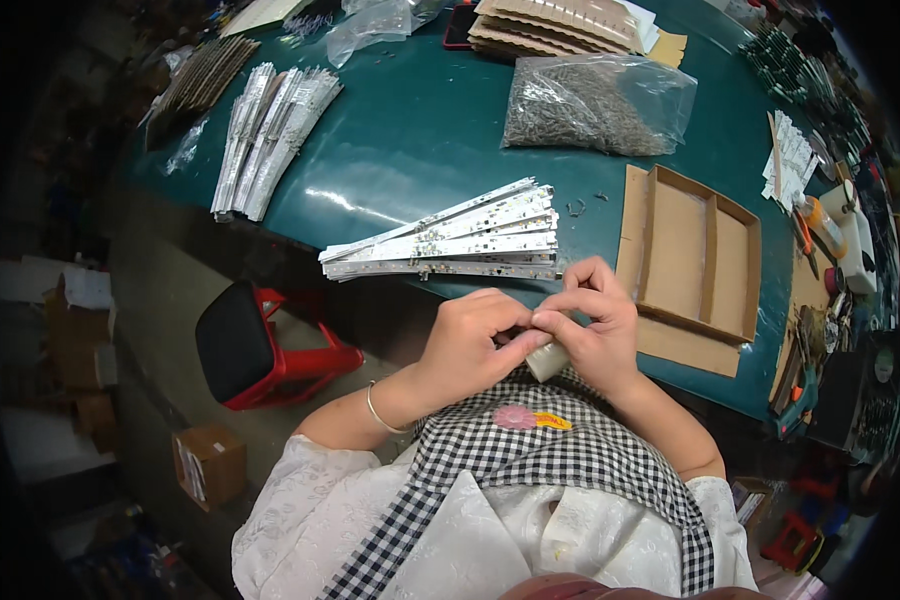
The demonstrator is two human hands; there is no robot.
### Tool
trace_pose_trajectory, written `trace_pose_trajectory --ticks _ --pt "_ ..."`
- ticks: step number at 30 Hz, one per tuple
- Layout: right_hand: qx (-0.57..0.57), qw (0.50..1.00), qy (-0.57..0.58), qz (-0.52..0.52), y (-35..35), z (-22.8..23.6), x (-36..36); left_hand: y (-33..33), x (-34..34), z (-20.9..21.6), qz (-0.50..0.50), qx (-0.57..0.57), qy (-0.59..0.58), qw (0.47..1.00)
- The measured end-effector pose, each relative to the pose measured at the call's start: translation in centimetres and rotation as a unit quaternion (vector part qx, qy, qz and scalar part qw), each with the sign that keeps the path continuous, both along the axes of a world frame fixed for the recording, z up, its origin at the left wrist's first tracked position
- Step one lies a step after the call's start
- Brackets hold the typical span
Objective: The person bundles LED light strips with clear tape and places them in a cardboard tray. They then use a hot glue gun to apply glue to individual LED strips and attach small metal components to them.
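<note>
In front of my apron, my left hand (pixel 475 335) and my right hand (pixel 600 325) meet with thumbs and fingertips pinched together. Between and just below them is a pale, glossy roll of tape (pixel 547 362), partly covered by my fingers. My right hand curls around its side, while my left thumb presses at its upper edge. What lies right between the fingertips is too small to make out. Beyond my hands, a fanned stack of white LED strips (pixel 460 240) lies on the table's near edge.
The green table (pixel 400 130) holds another bundle of strips (pixel 275 140), a plastic bag of small metal parts (pixel 600 105), and a divided cardboard tray (pixel 705 255). Stacked cardboard (pixel 560 25) lies at the back. Pliers (pixel 805 240) and bottles stand right. A red-framed stool (pixel 270 345) is at left.
</note>
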State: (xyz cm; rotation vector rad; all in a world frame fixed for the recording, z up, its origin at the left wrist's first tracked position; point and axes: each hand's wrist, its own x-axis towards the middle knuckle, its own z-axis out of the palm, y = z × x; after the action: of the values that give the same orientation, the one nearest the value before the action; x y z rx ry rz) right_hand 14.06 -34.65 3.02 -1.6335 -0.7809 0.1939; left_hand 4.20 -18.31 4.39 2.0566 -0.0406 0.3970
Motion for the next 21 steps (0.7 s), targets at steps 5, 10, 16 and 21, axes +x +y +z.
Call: trace_pose_trajectory --ticks 5,10,16,21 --pt "0.014 1.000 -0.010 -0.025 -1.5 -0.8 -1.2 0.1 -0.7 -0.2 0.015 -0.065 0.035 0.997" --pt "-0.040 0.989 -0.141 -0.003 -2.5 -0.1 -2.0 1.5 0.1 0.6 -0.009 -0.016 -0.028 0.999" --pt "-0.016 0.989 0.049 0.139 -2.4 0.6 -2.9 3.2 -0.3 1.2 -0.036 -0.112 0.073 0.990" --pt "0.087 0.965 -0.108 0.222 -2.6 -0.3 -2.1 4.5 0.5 1.8 0.036 -0.164 0.003 0.986"
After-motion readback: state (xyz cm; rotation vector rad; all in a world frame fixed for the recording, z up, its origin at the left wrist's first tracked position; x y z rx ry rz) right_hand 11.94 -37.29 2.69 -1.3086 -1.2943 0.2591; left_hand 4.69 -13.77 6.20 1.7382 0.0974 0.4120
